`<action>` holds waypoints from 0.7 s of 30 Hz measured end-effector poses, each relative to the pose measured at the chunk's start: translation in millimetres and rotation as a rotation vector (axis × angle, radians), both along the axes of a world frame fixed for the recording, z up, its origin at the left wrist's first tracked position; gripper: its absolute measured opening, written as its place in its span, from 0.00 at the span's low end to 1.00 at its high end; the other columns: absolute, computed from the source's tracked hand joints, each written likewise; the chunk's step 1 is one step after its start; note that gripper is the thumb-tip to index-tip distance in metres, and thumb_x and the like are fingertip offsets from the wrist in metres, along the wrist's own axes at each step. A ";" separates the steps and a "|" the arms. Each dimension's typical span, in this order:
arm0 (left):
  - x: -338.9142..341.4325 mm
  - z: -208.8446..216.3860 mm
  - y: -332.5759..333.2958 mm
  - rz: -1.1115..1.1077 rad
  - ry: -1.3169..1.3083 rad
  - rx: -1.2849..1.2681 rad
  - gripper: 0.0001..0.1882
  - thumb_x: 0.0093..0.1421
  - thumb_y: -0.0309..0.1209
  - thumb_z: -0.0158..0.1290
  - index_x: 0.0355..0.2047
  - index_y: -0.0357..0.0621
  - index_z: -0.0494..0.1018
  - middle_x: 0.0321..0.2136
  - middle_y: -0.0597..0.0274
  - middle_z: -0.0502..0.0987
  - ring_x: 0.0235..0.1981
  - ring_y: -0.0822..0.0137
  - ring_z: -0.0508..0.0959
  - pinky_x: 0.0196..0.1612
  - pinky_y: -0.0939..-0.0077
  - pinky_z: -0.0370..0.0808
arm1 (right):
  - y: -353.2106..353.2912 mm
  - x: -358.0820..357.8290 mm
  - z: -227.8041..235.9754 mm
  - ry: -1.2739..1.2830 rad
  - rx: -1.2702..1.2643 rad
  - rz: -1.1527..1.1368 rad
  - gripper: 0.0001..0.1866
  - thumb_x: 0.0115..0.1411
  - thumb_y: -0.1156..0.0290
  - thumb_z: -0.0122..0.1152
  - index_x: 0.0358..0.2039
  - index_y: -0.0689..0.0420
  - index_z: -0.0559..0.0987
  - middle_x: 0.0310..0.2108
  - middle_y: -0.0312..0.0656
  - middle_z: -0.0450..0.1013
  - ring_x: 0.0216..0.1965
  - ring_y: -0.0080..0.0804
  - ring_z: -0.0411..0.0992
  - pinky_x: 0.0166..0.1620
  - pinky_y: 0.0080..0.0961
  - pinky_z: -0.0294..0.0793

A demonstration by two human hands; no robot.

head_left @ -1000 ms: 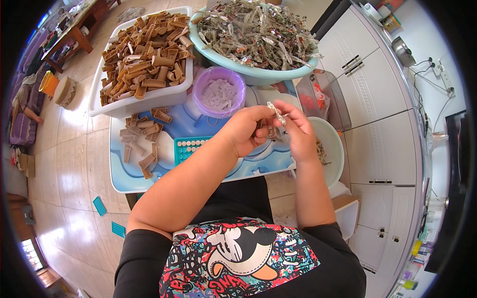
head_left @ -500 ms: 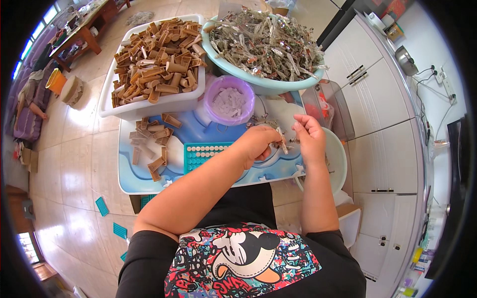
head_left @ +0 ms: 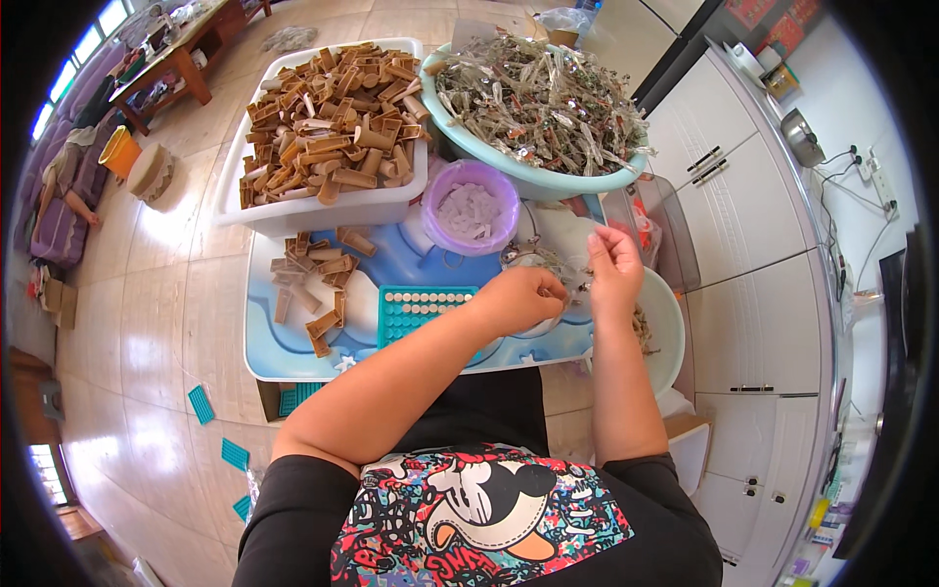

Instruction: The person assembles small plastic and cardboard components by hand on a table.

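Observation:
My left hand [head_left: 526, 299] is closed in a pinch over the right part of the table. Whatever lies in its fingers is too small to make out. A short gap away, my right hand [head_left: 615, 272] is raised with thumb and fingertips pressed together; I cannot tell what is in them. Behind my left hand lies a small heap of clear, wiry pieces [head_left: 533, 256]. A teal tray [head_left: 393, 335], partly covered by my left forearm, holds rows of small round whitish pieces. Beside my right forearm stands a pale green bowl [head_left: 669, 342] with some small pieces in it.
Brown trough-shaped pieces fill a white bin [head_left: 323, 211] at the back left; several more brown pieces [head_left: 311, 274] lie on the table [head_left: 262, 338]. A large light-green basin [head_left: 548, 181] heaped with clear, wiry parts and a purple-lined tub [head_left: 440, 235] stand behind my hands. White cabinets [head_left: 758, 313] flank the right.
The clear plastic piece seen at my left fingertips is no longer visible there. My left hand has moved slightly right and down, nearer my right hand. The whole view has shifted a little.

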State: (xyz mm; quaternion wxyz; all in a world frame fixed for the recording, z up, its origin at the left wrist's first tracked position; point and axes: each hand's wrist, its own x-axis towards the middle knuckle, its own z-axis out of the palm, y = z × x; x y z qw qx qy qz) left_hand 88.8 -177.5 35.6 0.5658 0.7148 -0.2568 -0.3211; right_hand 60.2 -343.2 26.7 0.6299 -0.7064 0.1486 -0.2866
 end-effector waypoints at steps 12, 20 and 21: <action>-4.0 39.3 26.5 0.237 0.777 -0.451 0.15 0.61 0.38 0.48 0.40 0.39 0.73 0.29 0.65 0.76 0.15 0.81 0.61 0.16 0.86 0.55 | 61.9 -40.0 38.4 -0.266 -0.508 0.060 0.06 0.55 0.77 0.59 0.35 0.60 0.75 0.30 0.37 0.72 0.26 0.21 0.68 0.29 0.17 0.68; -34.4 35.4 91.0 0.376 0.862 -0.475 0.13 0.60 0.36 0.49 0.39 0.38 0.72 0.25 0.67 0.73 0.16 0.81 0.64 0.16 0.86 0.57 | 123.6 -75.1 47.4 -0.244 -0.579 0.489 0.13 0.51 0.79 0.62 0.38 0.59 0.74 0.31 0.43 0.72 0.26 0.33 0.70 0.29 0.22 0.69; -39.5 34.5 107.5 0.355 0.817 -0.448 0.12 0.60 0.36 0.50 0.38 0.39 0.72 0.22 0.68 0.72 0.15 0.81 0.63 0.16 0.87 0.57 | 128.7 -83.2 47.4 -0.174 -0.574 0.548 0.14 0.51 0.77 0.63 0.39 0.59 0.73 0.32 0.44 0.72 0.26 0.33 0.70 0.29 0.23 0.69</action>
